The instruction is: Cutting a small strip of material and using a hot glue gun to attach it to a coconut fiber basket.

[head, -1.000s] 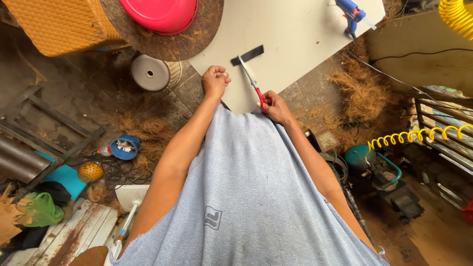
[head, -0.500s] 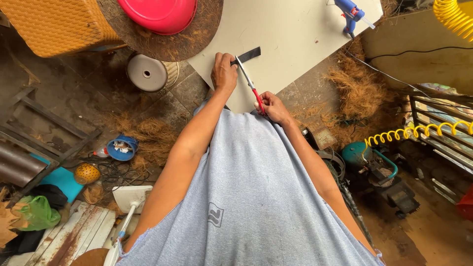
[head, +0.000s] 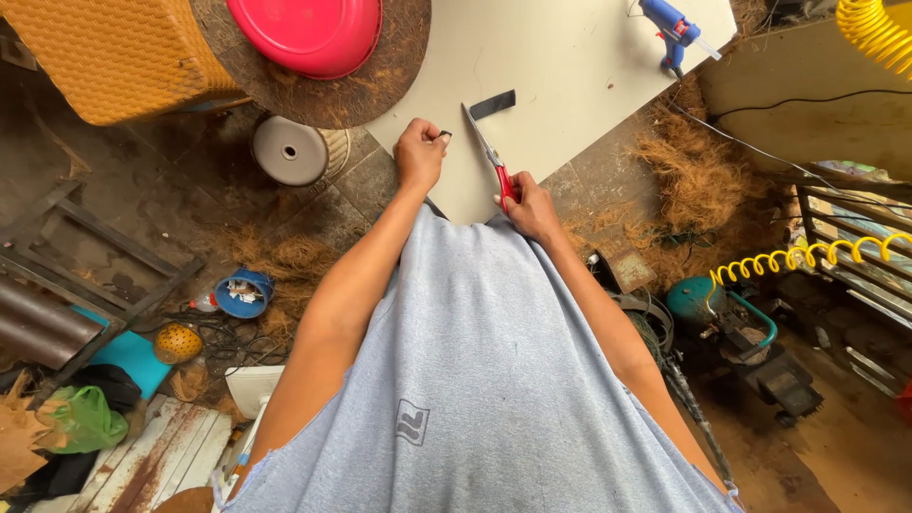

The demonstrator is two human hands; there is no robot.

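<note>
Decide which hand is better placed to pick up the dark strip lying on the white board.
Left. The left hand pinches only a tiny dark scrap; the right hand grips the scissors, whose tip lies beside the dark strip.

A pale board (head: 579, 85) is used as the work surface. A dark strip (head: 492, 104), red-handled scissors (head: 494, 161) and a blue glue gun (head: 673, 28) are laid on it, well apart.

A cluttered craft workshop: a pale bench (head: 570, 76) carries a blue glue gun (head: 673, 28), coconut fibre (head: 708, 180) heaps on the dirty floor (head: 133, 204), and a yellow coiled air hose (head: 807, 256) runs beside a small compressor (head: 736, 328).
</note>
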